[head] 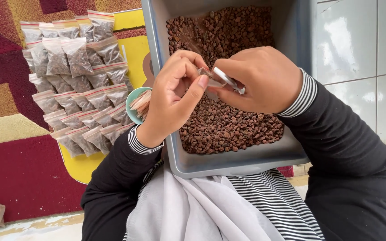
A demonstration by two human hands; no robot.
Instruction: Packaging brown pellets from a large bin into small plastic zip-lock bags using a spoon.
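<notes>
Head view, looking down: my left hand (170,96) and right hand (258,80) meet over a grey plastic tub (242,163) of reddish-brown clay pebbles (224,125), which rests against my lap. Both hands are closed on a small clear plastic bag (211,78); my left thumb and fingers pinch its near end, while my right fist wraps the other end together with a small white scoop (228,80), only partly visible. The bag hangs just above the pebbles, near the tub's middle. To the left, rows of filled zip bags (74,76) lie overlapping on a yellow tray (79,167) set on a patterned red rug (18,174). A small teal cup (132,109) of wooden sticks sits beside my left wrist.
</notes>
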